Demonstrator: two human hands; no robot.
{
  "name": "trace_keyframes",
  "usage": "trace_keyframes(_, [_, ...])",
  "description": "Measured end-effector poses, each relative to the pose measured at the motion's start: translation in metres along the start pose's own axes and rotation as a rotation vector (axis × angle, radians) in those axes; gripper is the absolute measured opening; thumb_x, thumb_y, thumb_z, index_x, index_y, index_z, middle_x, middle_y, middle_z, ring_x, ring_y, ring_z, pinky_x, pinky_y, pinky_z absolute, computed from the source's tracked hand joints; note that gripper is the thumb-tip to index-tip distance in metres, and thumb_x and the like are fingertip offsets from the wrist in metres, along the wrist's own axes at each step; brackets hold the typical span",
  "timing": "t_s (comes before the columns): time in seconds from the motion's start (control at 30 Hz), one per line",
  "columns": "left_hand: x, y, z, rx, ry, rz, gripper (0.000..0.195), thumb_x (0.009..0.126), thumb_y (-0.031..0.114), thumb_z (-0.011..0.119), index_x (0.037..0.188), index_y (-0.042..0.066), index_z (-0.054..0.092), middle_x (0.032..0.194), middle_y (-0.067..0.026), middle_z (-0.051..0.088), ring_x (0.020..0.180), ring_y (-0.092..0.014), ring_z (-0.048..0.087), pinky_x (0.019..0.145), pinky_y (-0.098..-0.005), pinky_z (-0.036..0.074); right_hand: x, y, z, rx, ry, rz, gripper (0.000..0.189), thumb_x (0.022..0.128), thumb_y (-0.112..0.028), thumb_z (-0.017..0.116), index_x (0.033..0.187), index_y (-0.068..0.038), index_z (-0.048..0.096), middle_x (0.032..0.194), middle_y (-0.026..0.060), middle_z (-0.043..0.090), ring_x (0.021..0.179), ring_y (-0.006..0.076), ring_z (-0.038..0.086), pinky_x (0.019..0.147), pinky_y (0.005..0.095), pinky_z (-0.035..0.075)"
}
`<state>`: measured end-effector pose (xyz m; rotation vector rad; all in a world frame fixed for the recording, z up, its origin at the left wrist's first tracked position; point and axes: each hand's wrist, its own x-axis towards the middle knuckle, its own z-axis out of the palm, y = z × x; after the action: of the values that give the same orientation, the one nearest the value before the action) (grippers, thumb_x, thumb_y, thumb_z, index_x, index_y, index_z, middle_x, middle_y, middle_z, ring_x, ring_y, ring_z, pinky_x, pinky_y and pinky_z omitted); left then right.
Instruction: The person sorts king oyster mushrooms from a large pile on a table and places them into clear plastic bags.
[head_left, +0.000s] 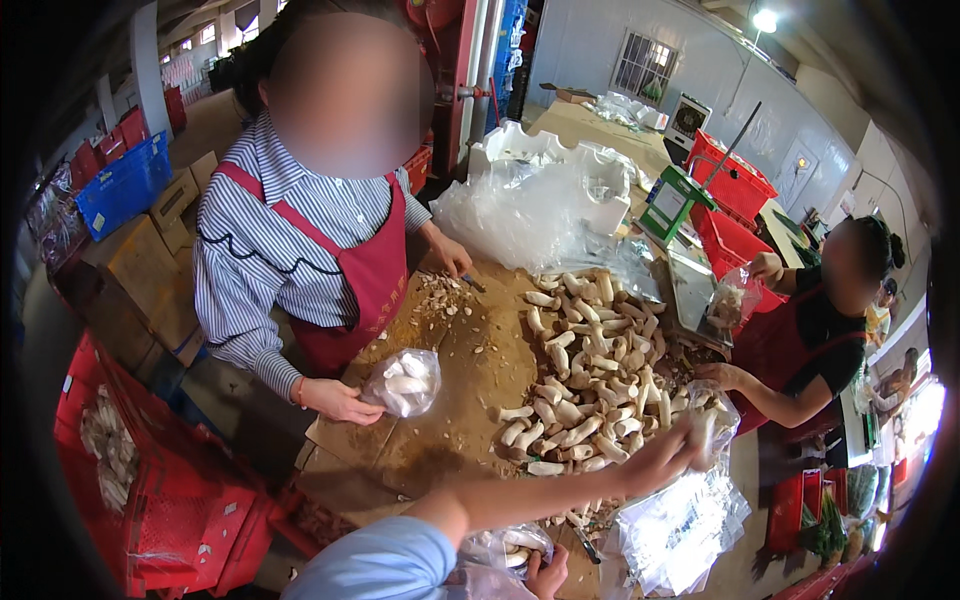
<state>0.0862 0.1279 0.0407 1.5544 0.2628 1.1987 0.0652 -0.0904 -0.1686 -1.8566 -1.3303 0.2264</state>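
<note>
My left arm, in a light blue sleeve, stretches across the table to the right. My left hand is blurred by motion at a clear plastic bag with pale contents; its grip is unclear. At the bottom edge my right hand holds a clear plastic bag of mushrooms, its fingers at the bag's right side. Between my arm and the far side lies a large heap of king oyster mushrooms. Under my left forearm's right end is a stack of printed plastic bags. A knife lies beside it.
Across the table, a person in a striped shirt holds a bag of mushrooms above scattered trimmings. At right, another person holds a bag by a scale. Red crates stand at left; plastic film lies at the back.
</note>
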Motion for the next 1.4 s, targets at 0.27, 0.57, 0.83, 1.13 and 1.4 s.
trace_keyframes(0.27, [-0.176,0.026,-0.046,-0.176,-0.673,-0.442,0.015,0.095,0.016,0.05,0.094,0.004,0.042,0.077,-0.0137,0.058,0.07,-0.028,0.061,0.064,-0.0397,0.047,0.016,0.007,-0.011,0.648,-0.076,0.621,0.022,0.087,-0.019,0.06,0.101,-0.002,0.054,0.079,0.0116,0.061,0.061,0.0256,0.059,0.054,0.0366,0.046])
trace_keyframes(0.57, [-0.222,-0.001,-0.054,0.771,-0.459,-0.677,0.021,0.09,0.016,0.049,0.1,-0.002,0.048,0.07,-0.0168,0.062,0.068,-0.04,0.062,0.067,-0.0471,0.05,0.037,-0.01,-0.012,0.717,-0.09,0.506,0.007,0.09,-0.006,0.051,0.085,-0.003,0.055,0.066,-0.001,0.052,0.053,0.0063,0.044,0.046,0.024,0.034])
trace_keyframes(0.83, [-0.222,-0.004,-0.061,0.928,-0.184,-0.67,0.035,0.076,0.02,0.065,0.1,-0.002,0.051,0.091,-0.0218,0.059,0.083,-0.036,0.062,0.066,-0.0471,0.051,0.039,-0.05,-0.036,0.1,-0.064,0.113,0.006,0.083,-0.003,0.063,0.087,0.0,0.06,0.06,0.0078,0.055,0.051,0.0127,0.049,0.051,0.0267,0.041])
trace_keyframes(1.13, [-0.213,0.031,-0.065,1.184,-0.295,-0.786,0.048,0.085,0.021,0.058,0.129,0.005,0.045,0.124,-0.0283,0.044,0.112,-0.046,0.049,0.084,-0.0603,0.044,0.047,-0.084,-0.064,0.163,-0.14,0.127,0.019,0.068,0.005,0.055,0.086,0.003,0.06,0.07,0.011,0.055,0.055,0.0185,0.055,0.052,0.0307,0.046])
trace_keyframes(1.4, [-0.223,0.039,-0.061,1.127,-0.509,-0.754,0.056,0.087,0.021,0.054,0.138,0.004,0.036,0.123,-0.0265,0.046,0.106,-0.046,0.052,0.086,-0.0518,0.046,0.048,-0.087,-0.06,0.038,-0.183,0.032,0.025,0.068,0.003,0.054,0.093,0.002,0.058,0.073,0.0133,0.055,0.062,0.0262,0.054,0.06,0.0359,0.046])
